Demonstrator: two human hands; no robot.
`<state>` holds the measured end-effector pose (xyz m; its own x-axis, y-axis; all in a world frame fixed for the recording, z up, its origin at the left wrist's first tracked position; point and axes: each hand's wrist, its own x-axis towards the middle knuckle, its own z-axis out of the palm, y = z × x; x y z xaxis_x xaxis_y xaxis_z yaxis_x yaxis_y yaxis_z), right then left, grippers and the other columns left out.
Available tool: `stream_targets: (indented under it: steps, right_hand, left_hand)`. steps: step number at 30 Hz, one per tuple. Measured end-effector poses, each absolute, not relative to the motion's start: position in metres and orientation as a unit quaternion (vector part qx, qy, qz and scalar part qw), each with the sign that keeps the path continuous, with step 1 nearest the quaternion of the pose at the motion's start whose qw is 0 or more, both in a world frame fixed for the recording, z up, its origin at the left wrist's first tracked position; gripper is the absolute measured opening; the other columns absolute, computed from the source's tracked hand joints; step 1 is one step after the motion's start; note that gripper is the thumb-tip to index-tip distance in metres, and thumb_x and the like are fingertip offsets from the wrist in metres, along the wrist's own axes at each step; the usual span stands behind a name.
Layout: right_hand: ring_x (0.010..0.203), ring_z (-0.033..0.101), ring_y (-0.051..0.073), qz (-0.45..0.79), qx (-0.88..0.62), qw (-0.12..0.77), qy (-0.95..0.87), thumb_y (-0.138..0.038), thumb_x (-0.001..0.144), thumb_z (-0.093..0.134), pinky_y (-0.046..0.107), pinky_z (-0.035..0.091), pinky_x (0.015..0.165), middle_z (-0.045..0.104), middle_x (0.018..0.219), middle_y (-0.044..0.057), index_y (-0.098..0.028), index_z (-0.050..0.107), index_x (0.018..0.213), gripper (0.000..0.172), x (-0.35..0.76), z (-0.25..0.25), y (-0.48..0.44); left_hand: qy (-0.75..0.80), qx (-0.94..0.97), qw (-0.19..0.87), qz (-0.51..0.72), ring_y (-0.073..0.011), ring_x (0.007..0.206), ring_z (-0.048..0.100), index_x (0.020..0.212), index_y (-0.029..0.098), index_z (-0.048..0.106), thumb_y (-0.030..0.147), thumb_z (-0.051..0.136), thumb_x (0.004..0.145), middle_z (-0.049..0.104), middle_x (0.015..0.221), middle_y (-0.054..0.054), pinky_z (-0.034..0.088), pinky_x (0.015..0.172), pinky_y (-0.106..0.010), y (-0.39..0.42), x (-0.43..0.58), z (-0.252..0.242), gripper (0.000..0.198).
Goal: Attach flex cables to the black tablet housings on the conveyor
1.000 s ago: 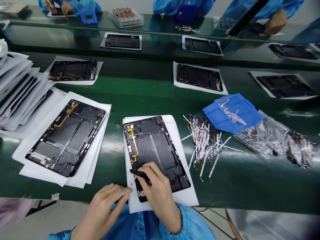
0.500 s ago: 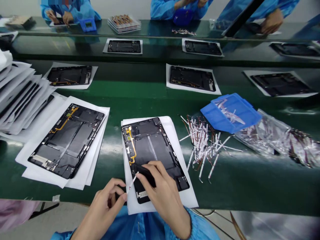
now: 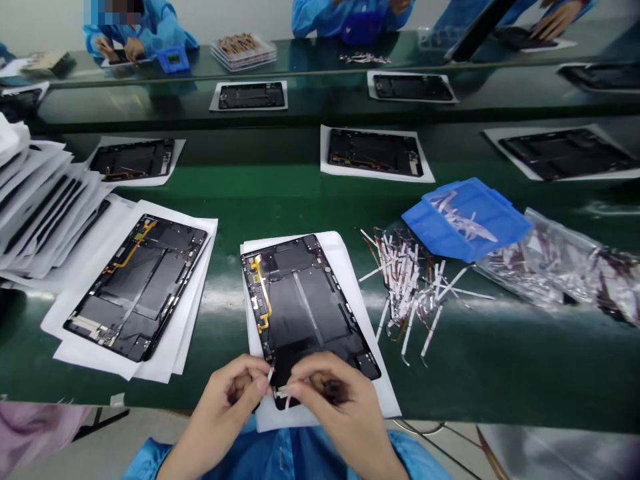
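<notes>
Tablet shell point(image 3: 330, 307) lies open before us on a white sheet point(image 3: 343, 267) on the green counter point(image 3: 500, 373), a loose heap of strips point(image 3: 403, 277) to its right. Over its near end our left hand point(image 3: 227, 397) pinches a pale tab point(image 3: 271, 375) between thumb and forefinger, while our right hand point(image 3: 347, 417) curls around a mostly hidden dark tool point(image 3: 333, 390), with a second tab point(image 3: 287, 403) at its bunched fingertips.

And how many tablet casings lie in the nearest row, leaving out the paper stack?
2: the centre casing and the left casing, beside the paper stack, which may hide more.
</notes>
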<state>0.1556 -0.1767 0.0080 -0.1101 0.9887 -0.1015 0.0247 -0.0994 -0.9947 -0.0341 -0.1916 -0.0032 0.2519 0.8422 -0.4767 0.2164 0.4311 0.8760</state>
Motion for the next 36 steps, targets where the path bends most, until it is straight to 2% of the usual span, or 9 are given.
stream_targets:
  steps: [4, 7, 10, 15, 19, 24, 31, 36]
  right_hand:
    - [0.068, 0.068, 0.013, 0.509, -0.512, 0.419, -0.550, -0.015, 0.083, 0.070, 0.018, 0.054, 0.063, 0.072, 0.078, -0.001, -0.022, 0.070, 0.090, 0.010, 0.157, 0.002, -0.178]
    - [0.073, 0.067, 0.012, 0.467, -0.493, 0.431, -0.595, -0.009, 0.086, 0.063, 0.019, 0.054, 0.068, 0.069, 0.080, -0.001, -0.022, 0.068, 0.088, 0.014, 0.155, -0.001, -0.179]
    - [0.072, 0.066, 0.012, 0.437, -0.476, 0.448, -0.617, -0.004, 0.087, 0.057, 0.020, 0.054, 0.066, 0.067, 0.080, -0.001, -0.022, 0.065, 0.088, 0.020, 0.153, -0.002, -0.181]
    - [0.071, 0.069, 0.014, 0.391, -0.450, 0.474, -0.648, -0.004, 0.089, 0.053, 0.021, 0.056, 0.066, 0.068, 0.080, 0.001, -0.023, 0.065, 0.092, 0.022, 0.150, -0.006, -0.181]
    - [0.073, 0.070, 0.014, 0.361, -0.436, 0.477, -0.673, -0.002, 0.088, 0.055, 0.021, 0.057, 0.070, 0.071, 0.084, 0.000, -0.023, 0.065, 0.099, 0.026, 0.149, -0.012, -0.178]
    - [0.068, 0.069, 0.013, 0.370, -0.426, 0.482, -0.670, -0.003, 0.088, 0.054, 0.020, 0.056, 0.066, 0.070, 0.080, 0.000, -0.023, 0.063, 0.091, 0.022, 0.146, -0.016, -0.176]
    - [0.065, 0.068, 0.013, 0.372, -0.442, 0.477, -0.663, -0.005, 0.089, 0.053, 0.021, 0.055, 0.063, 0.068, 0.075, 0.000, -0.023, 0.062, 0.088, 0.020, 0.142, -0.017, -0.176]
    - [0.068, 0.069, 0.014, 0.330, -0.446, 0.486, -0.675, -0.002, 0.086, 0.051, 0.024, 0.056, 0.063, 0.072, 0.082, 0.002, -0.023, 0.065, 0.092, 0.026, 0.144, -0.020, -0.180]
  left_hand:
    - [0.559, 0.513, 0.594, 0.269, -0.0098, 0.058, 0.044, 0.095, 0.019, 0.067, 0.043, 0.057, 0.097, 0.055, 0.068, 0.002, 0.037, 0.052, -0.019, -0.189, -0.024, -0.004, 0.026]
    - [0.539, 0.587, 0.534, 0.283, -0.0124, 0.068, 0.057, 0.103, 0.021, 0.071, 0.033, 0.055, 0.099, 0.067, 0.083, -0.003, 0.046, 0.061, -0.021, -0.189, -0.023, -0.001, 0.020]
    - [0.515, 0.639, 0.493, 0.290, -0.0154, 0.081, 0.065, 0.110, 0.023, 0.071, 0.026, 0.053, 0.100, 0.071, 0.096, -0.006, 0.052, 0.071, -0.023, -0.188, -0.025, 0.003, 0.021]
    - [0.524, 0.648, 0.468, 0.295, -0.0145, 0.073, 0.064, 0.113, 0.023, 0.070, 0.024, 0.052, 0.100, 0.070, 0.088, -0.005, 0.051, 0.064, -0.021, -0.190, -0.028, 0.007, 0.022]
    - [0.527, 0.637, 0.478, 0.298, -0.0151, 0.077, 0.065, 0.116, 0.025, 0.070, 0.022, 0.051, 0.100, 0.069, 0.090, -0.004, 0.052, 0.069, -0.022, -0.192, -0.029, 0.005, 0.024]
    - [0.520, 0.642, 0.465, 0.318, -0.0164, 0.078, 0.067, 0.116, 0.026, 0.070, 0.022, 0.051, 0.100, 0.070, 0.088, -0.005, 0.054, 0.069, -0.024, -0.192, -0.033, 0.003, 0.026]
    - [0.501, 0.695, 0.434, 0.278, -0.0159, 0.079, 0.068, 0.121, 0.023, 0.067, 0.018, 0.045, 0.101, 0.068, 0.087, -0.008, 0.056, 0.073, -0.022, -0.189, -0.035, 0.009, 0.030]
    - [0.523, 0.686, 0.399, 0.310, -0.0145, 0.069, 0.068, 0.117, 0.027, 0.068, 0.022, 0.051, 0.100, 0.071, 0.086, -0.005, 0.056, 0.062, -0.020, -0.190, -0.032, 0.008, 0.024]
